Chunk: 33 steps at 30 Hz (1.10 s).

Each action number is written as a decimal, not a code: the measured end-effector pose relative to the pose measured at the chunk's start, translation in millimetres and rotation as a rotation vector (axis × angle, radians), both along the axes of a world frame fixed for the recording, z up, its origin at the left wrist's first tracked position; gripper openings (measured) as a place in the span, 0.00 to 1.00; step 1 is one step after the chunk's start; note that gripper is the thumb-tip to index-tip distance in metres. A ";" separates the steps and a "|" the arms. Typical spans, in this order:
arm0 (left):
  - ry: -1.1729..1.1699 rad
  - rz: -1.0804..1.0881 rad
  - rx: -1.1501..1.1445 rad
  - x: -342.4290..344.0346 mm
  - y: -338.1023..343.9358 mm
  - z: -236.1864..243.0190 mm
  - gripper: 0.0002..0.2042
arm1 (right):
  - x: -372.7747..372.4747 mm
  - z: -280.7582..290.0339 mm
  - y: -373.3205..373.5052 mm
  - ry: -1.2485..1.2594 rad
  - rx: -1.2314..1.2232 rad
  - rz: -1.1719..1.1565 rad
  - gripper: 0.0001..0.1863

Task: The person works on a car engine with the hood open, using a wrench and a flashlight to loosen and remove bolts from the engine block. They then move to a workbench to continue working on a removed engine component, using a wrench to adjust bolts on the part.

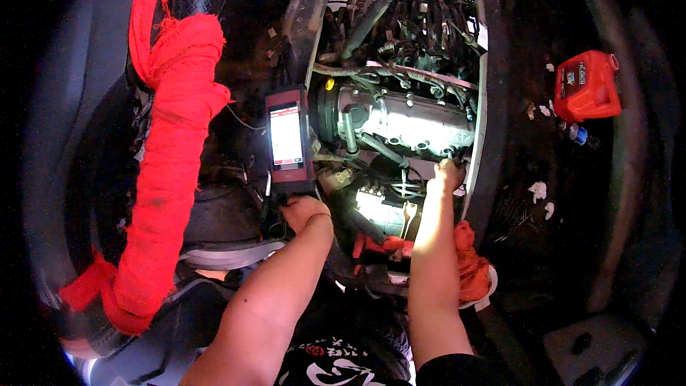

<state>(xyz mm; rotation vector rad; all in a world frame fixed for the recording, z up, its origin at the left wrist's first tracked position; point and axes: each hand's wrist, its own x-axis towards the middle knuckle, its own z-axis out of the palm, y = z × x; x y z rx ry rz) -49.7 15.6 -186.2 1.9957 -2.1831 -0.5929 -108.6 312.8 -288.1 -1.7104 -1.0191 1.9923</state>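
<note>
My left hand (pixel 306 212) is at the lower end of a red-and-black handheld diagnostic tablet (pixel 286 139) with a lit screen, fingers curled near dark cables; what they hold is hidden. My right hand (pixel 446 173) reaches to the near edge of the silver engine valve cover (pixel 407 129), its fingers closed at the rightmost of several round tube openings; what is in them is too small to make out. A bright light falls on the cover and my right forearm. Below lie a lit metal part (pixel 379 214) and red cloth (pixel 473 268).
A thick bar wrapped in red cloth (pixel 164 171) runs down the left. A red plastic jug (pixel 586 89) lies on the dark right side, beside a small bottle (pixel 577 134) and scraps of white paper (pixel 537 191). Hoses and wiring (pixel 379 21) crowd the upper engine bay.
</note>
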 end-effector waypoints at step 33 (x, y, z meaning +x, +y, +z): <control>0.116 -0.037 -0.098 0.7 1.0 -3.6 0.18 | 3.0 17.5 -7.5 0.049 -0.018 -0.019 0.10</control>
